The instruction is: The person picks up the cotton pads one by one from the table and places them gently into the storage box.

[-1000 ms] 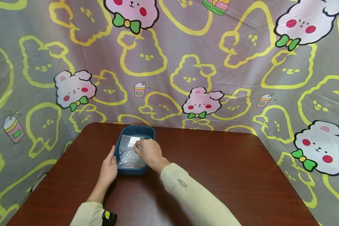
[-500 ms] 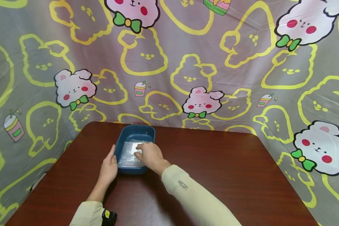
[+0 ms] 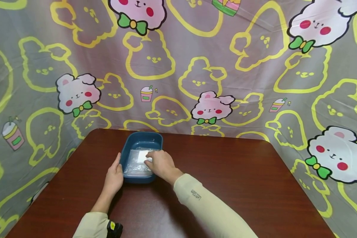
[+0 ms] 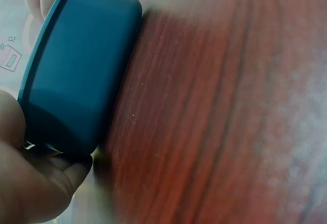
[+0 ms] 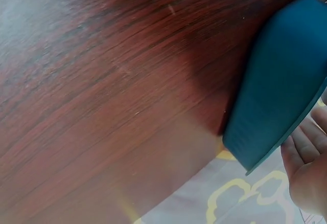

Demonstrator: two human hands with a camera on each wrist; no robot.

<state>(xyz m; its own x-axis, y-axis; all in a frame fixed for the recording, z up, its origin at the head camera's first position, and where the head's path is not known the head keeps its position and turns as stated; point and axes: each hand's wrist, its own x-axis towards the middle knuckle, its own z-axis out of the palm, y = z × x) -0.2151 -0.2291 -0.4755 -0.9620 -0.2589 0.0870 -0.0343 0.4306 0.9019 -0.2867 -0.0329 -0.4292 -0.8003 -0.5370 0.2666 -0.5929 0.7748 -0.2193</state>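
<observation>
A blue rectangular plastic bin [image 3: 138, 180] stands on the table, and a clear plastic bag [image 3: 134, 165] with a white label [image 3: 142, 156] lies inside it. My left hand [image 3: 114, 177] holds the bin's left side. In the left wrist view, that hand [image 4: 38, 178] has its thumb by the rim and its fingers at the lower corner of the bin [image 4: 76, 70]. Over the bag's right part is my right hand [image 3: 162, 163], index finger and thumb apart at the label. The right wrist view shows its fingers [image 5: 304, 144] loosely extended beside the rim.
A brown wood-grain table [image 3: 226, 185] extends right and forward of the bin. Behind and beside it hangs a grey cartoon-print cloth [image 3: 172, 79]. A black wrist strap [image 3: 114, 228] sits at my left cuff.
A second ago my right fingertips pinched the raised bag. The bag then came down flatter in the bin and was let go; the right hand has shifted slightly right. The left hand stays.
</observation>
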